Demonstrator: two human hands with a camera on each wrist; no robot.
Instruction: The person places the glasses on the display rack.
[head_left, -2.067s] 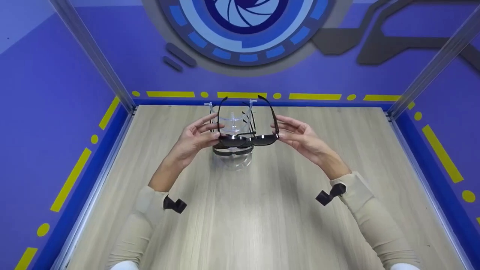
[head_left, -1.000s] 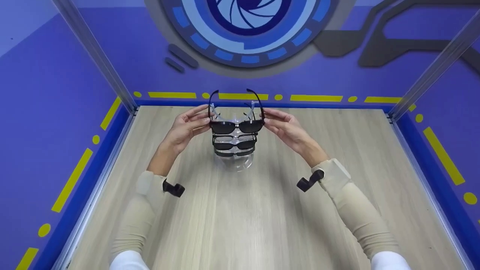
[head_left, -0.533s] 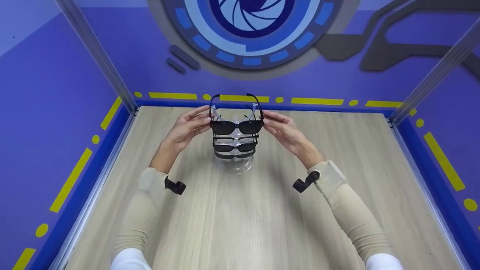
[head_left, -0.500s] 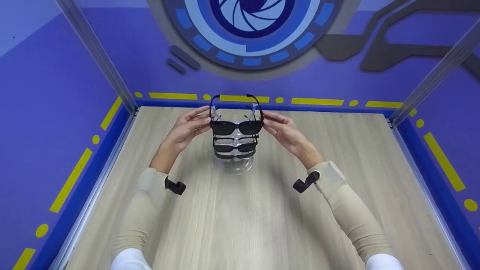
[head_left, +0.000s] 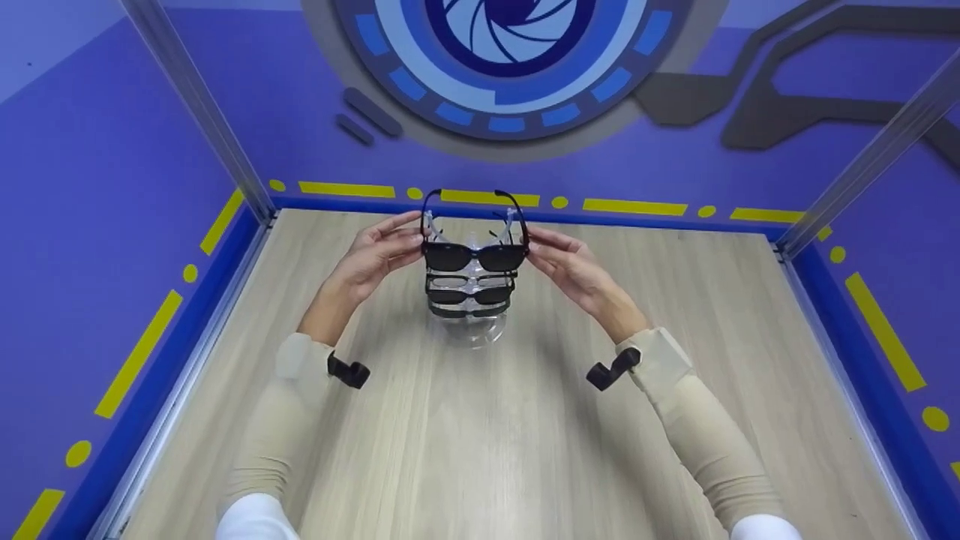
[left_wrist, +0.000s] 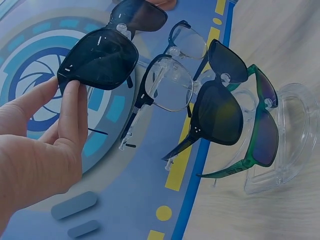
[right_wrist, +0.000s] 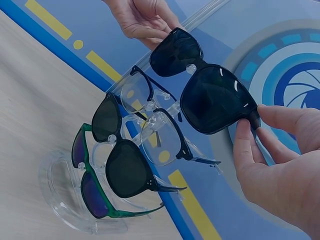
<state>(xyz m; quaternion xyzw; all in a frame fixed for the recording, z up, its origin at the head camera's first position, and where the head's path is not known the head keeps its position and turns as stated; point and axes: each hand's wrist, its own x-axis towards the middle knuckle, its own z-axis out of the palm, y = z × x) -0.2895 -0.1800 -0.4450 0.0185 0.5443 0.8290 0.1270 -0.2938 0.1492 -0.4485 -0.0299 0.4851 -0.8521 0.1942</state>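
Observation:
A pair of black sunglasses (head_left: 450,257) sits at the top of a clear plastic display stand (head_left: 480,337). My left hand (head_left: 373,257) pinches its left hinge corner between thumb and fingers. On the opposite corner my right hand (head_left: 574,266) pinches the frame the same way. In the right wrist view the bridge of these sunglasses (right_wrist: 217,100) lies right at the stand's clear peg. Below hang clear-lensed glasses with dark brows (left_wrist: 172,82), then dark sunglasses (left_wrist: 217,112), then green-framed sunglasses (left_wrist: 265,137) on the lowest tier.
The stand's round base rests on a wood-grain table (head_left: 480,435) near its back edge. Blue printed panels (head_left: 225,90) rise behind and at both sides, joined by metal corner posts (head_left: 202,112).
The top sunglasses have come from the right, in front of the stand, up and left to its top tier, both hands moving with them. Over the last half second the hands hold nearly still.

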